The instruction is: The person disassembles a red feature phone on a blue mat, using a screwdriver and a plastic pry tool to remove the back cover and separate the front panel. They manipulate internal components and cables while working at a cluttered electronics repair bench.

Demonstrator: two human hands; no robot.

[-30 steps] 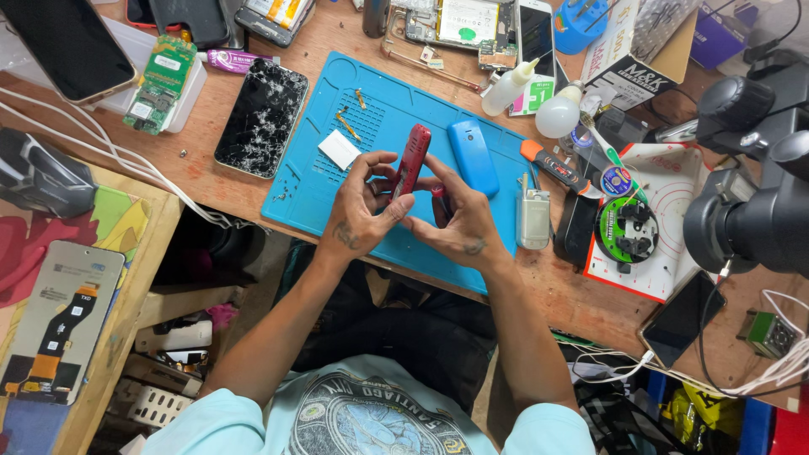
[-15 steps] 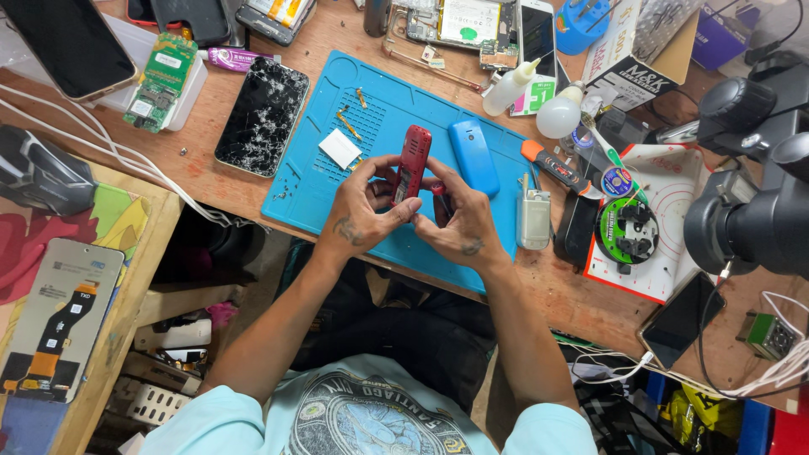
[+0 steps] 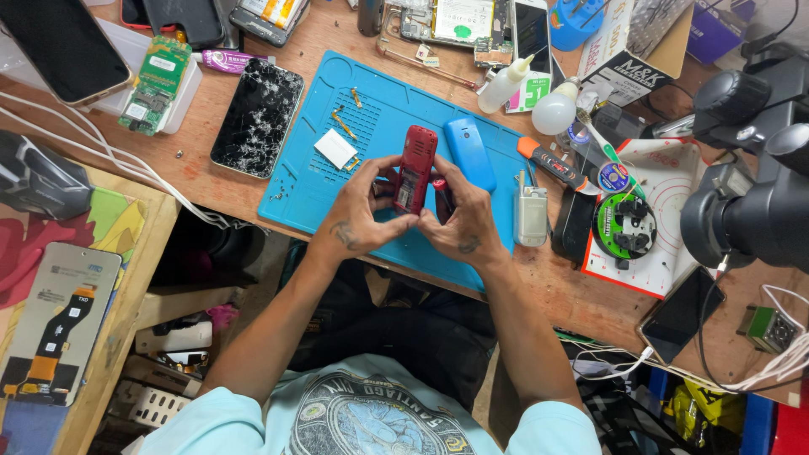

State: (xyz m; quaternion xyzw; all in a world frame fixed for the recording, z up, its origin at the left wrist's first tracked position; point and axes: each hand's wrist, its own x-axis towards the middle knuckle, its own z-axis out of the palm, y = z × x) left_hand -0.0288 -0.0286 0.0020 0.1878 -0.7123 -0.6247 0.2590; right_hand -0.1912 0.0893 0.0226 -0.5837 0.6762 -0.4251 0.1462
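My left hand (image 3: 364,221) grips the lower end of a small red keypad phone (image 3: 416,168), held over a blue work mat (image 3: 337,109). My right hand (image 3: 462,221) sits against the phone's right side, its fingers closed around a small red-handled tool (image 3: 442,189) at the phone's edge. A blue phone shell (image 3: 469,153) lies on the mat just right of the red phone. A white pad (image 3: 335,148) and small brass parts (image 3: 342,123) lie on the mat to the left.
A cracked black smartphone (image 3: 256,117) lies left of the mat. A silver flip phone (image 3: 530,216), a glue bottle (image 3: 506,83), a bulb (image 3: 557,111), an orange-handled cutter (image 3: 552,164) and a microscope (image 3: 750,202) crowd the right. Circuit boards and phones line the far edge.
Both hands have stayed on the red phone; its tilt has shifted slightly toward upright. Nothing else moved.
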